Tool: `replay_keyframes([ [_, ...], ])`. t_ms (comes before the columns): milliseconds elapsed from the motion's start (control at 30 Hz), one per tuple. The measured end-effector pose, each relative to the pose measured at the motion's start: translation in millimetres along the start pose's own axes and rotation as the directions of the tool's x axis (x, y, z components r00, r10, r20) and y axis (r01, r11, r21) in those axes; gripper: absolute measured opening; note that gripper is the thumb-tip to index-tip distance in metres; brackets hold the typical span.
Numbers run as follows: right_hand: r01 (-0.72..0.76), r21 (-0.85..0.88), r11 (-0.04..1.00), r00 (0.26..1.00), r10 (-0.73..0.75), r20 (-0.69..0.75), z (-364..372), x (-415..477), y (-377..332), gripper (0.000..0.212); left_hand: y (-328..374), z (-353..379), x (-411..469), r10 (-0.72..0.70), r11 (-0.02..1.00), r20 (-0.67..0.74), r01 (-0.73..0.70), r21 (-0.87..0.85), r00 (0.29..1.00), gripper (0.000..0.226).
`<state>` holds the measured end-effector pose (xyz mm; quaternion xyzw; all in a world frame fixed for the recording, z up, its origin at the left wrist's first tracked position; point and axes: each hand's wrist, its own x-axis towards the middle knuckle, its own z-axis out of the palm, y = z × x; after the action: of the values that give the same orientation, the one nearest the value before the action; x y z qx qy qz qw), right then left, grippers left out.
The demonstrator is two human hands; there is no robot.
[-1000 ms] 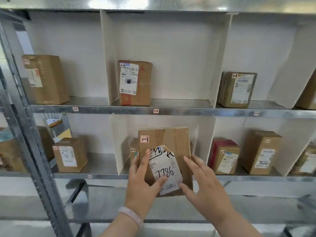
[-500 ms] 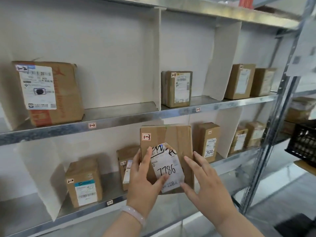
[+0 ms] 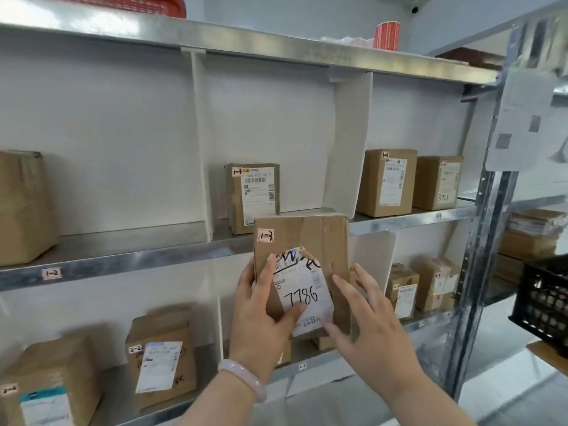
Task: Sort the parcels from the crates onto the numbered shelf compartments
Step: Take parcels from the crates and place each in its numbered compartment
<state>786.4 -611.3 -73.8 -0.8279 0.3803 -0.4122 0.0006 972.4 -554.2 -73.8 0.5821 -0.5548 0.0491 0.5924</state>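
Note:
I hold a flat cardboard parcel [image 3: 310, 238] upright in front of the metal shelf [image 3: 147, 259]. It bears a red-edged "1-3" sticker and a white label with "7786" handwritten on it. My left hand [image 3: 261, 315] grips its left edge, thumb across the label. My right hand [image 3: 368, 321] presses flat against its right side, fingers spread. Just behind and above the parcel, the upper-row compartment holds one box tagged "1-3" [image 3: 253, 196]. The compartment to its left is tagged "1-2" [image 3: 51, 273] on the shelf edge.
White dividers [image 3: 201, 142] split the shelf rows. Two boxes [image 3: 387, 182] stand in the upper right compartment, and more parcels [image 3: 161, 358] fill the lower row. A black crate [image 3: 544, 299] sits at the right beyond the steel upright [image 3: 479, 241]. Red tape roll [image 3: 386, 35] lies on top.
My view has swung right and up along the shelf, and the parcel has risen from the lower row to the upper shelf's edge. Both hands keep the same hold.

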Motion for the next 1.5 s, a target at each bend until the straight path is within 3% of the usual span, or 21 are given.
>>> replay_keyframes([
  [133, 0.065, -0.051, 0.997, 0.996, -0.061, 0.069, -21.9, 29.7, 44.8, 0.075, 23.7, 38.8, 28.0, 0.003, 1.000, -0.036, -0.002, 0.013, 0.999, 0.099],
  [467, 0.129, 0.001, 0.992, 0.991, -0.129, 0.037, -30.6, 107.6, 89.6, 0.072, 40.3, 84.8, 110.9, 0.082, 0.995, -0.126, -0.073, 0.072, 0.989, 0.097],
  [767, 0.149, 0.007, 0.989, 0.989, -0.149, -0.006, -14.4, 173.1, 103.4, 0.057, 15.9, 107.0, 183.7, 0.104, 0.986, -0.149, -0.082, 0.145, 0.983, 0.096],
  [1000, 0.082, -0.036, 0.996, 0.996, -0.083, -0.028, 12.9, 198.1, 112.1, 0.055, -23.5, 130.7, 210.8, 0.150, 0.972, -0.133, -0.122, 0.202, 0.980, 0.093],
  [1267, 0.070, -0.020, 0.997, 0.995, -0.071, -0.070, 29.8, 210.0, 141.1, 0.059, -40.7, 155.8, 219.3, 0.073, 0.975, -0.140, -0.042, 0.216, 0.987, 0.095],
  [1500, 0.166, -0.050, 0.985, 0.980, -0.170, -0.099, 40.6, 225.2, 163.6, 0.066, -42.5, 169.3, 225.4, 0.025, 0.955, -0.182, 0.031, 0.295, 0.983, 0.097],
])
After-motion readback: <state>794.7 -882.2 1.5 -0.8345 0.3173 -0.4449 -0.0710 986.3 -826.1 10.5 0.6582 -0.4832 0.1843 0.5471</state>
